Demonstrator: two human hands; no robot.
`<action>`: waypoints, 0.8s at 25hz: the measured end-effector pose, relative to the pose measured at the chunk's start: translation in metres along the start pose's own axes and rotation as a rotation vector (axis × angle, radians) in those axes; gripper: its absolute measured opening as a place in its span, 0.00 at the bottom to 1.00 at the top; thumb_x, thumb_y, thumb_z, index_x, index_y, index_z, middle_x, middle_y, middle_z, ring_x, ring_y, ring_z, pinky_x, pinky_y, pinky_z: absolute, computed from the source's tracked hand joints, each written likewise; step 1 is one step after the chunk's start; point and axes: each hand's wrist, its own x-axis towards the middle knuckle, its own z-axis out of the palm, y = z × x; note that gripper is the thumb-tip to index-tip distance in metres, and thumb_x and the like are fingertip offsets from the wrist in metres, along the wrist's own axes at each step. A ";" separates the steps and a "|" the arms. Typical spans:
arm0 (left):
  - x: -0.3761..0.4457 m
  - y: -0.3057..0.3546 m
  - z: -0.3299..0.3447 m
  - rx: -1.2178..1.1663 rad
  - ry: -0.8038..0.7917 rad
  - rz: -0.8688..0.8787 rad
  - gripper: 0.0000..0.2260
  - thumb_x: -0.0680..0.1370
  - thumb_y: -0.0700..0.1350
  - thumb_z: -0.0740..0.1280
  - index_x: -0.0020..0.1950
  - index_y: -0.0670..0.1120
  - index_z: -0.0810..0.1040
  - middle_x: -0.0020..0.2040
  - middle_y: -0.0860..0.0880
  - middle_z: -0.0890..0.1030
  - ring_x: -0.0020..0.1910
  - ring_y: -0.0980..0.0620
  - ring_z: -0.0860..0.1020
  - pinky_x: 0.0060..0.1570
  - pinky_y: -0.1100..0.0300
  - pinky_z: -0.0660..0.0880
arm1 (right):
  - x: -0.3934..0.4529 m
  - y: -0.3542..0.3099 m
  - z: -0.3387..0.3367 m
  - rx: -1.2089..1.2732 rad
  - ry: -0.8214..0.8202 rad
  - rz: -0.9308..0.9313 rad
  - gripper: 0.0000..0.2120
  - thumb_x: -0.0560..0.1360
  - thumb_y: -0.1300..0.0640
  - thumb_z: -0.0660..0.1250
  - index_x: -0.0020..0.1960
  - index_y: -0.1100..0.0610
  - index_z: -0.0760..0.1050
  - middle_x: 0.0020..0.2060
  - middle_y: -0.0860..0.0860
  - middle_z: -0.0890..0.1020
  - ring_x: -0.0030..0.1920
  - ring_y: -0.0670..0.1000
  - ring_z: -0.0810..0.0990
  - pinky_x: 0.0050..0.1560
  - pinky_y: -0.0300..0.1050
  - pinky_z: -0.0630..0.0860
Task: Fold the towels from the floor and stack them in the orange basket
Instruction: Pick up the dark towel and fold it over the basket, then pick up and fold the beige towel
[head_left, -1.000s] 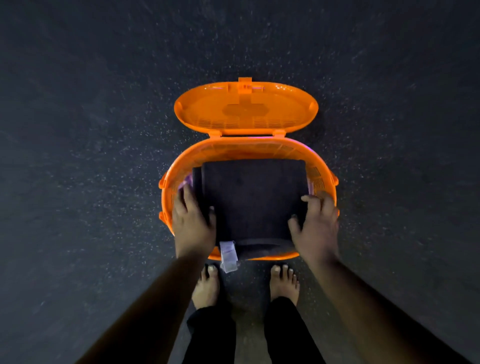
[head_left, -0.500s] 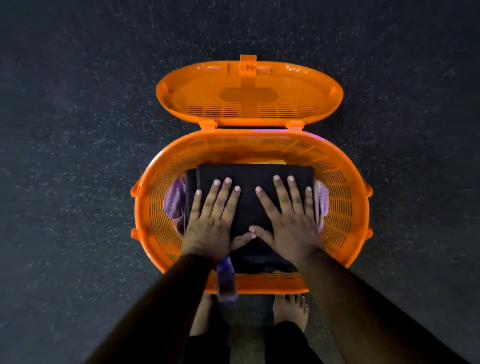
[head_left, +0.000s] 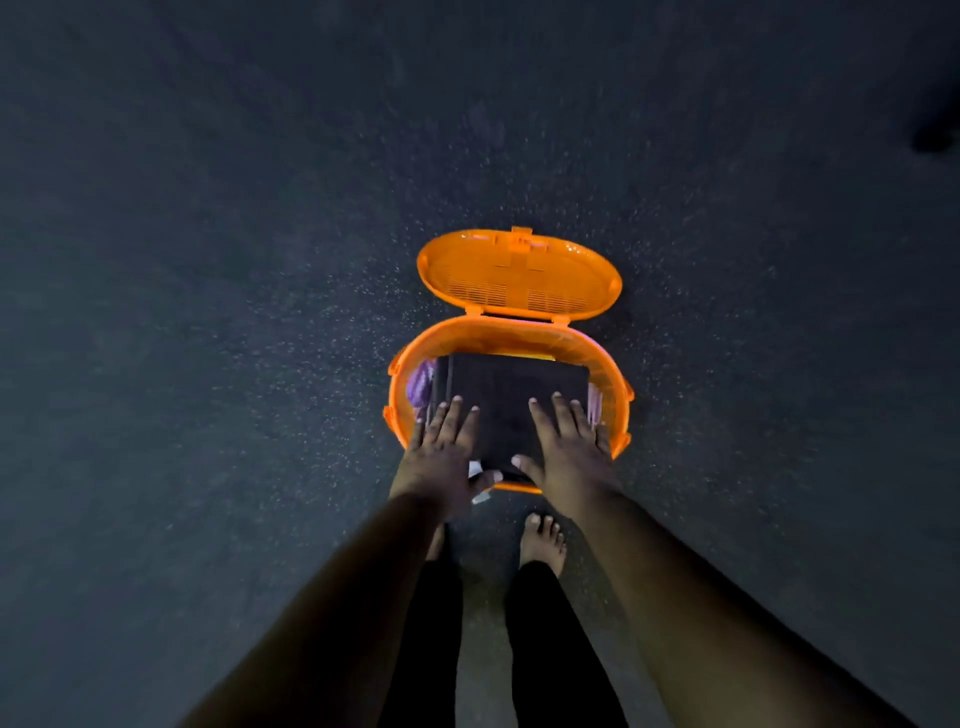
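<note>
While both hands, left (head_left: 441, 457) and right (head_left: 563, 454), lie spread flat on it, the folded dark towel (head_left: 511, 395) fills the orange basket (head_left: 613, 374).

Open floor (head_left: 208, 312) all round orange basket (head_left: 618, 400), lid (head_left: 519, 275) upright behind.

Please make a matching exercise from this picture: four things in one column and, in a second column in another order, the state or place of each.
1. basket lid
2. black towel
3. purple towel
4. white tag

a. beside the left thumb, at the near rim
b. folded, on top of the stack
c. swung open
d. peeks out at the left wall

Pairs: 1-c, 2-b, 3-d, 4-a
</note>
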 end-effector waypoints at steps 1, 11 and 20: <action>-0.036 0.006 -0.023 -0.030 -0.008 -0.034 0.51 0.67 0.75 0.39 0.84 0.47 0.45 0.84 0.44 0.44 0.83 0.45 0.44 0.79 0.45 0.44 | -0.031 -0.013 -0.024 0.003 -0.008 -0.010 0.39 0.80 0.32 0.55 0.83 0.45 0.42 0.83 0.51 0.43 0.82 0.57 0.42 0.79 0.63 0.45; -0.360 0.019 -0.155 -0.432 0.201 -0.341 0.45 0.76 0.71 0.62 0.83 0.49 0.52 0.83 0.44 0.55 0.81 0.43 0.57 0.78 0.45 0.58 | -0.288 -0.162 -0.157 -0.016 0.030 -0.220 0.38 0.78 0.32 0.60 0.82 0.46 0.53 0.82 0.52 0.53 0.81 0.58 0.52 0.76 0.63 0.56; -0.521 -0.118 -0.161 -0.678 0.517 -0.590 0.44 0.76 0.71 0.63 0.83 0.48 0.56 0.83 0.45 0.58 0.81 0.46 0.58 0.78 0.49 0.60 | -0.330 -0.359 -0.176 -0.338 0.023 -0.567 0.40 0.77 0.30 0.59 0.82 0.47 0.52 0.82 0.52 0.52 0.81 0.58 0.51 0.78 0.61 0.56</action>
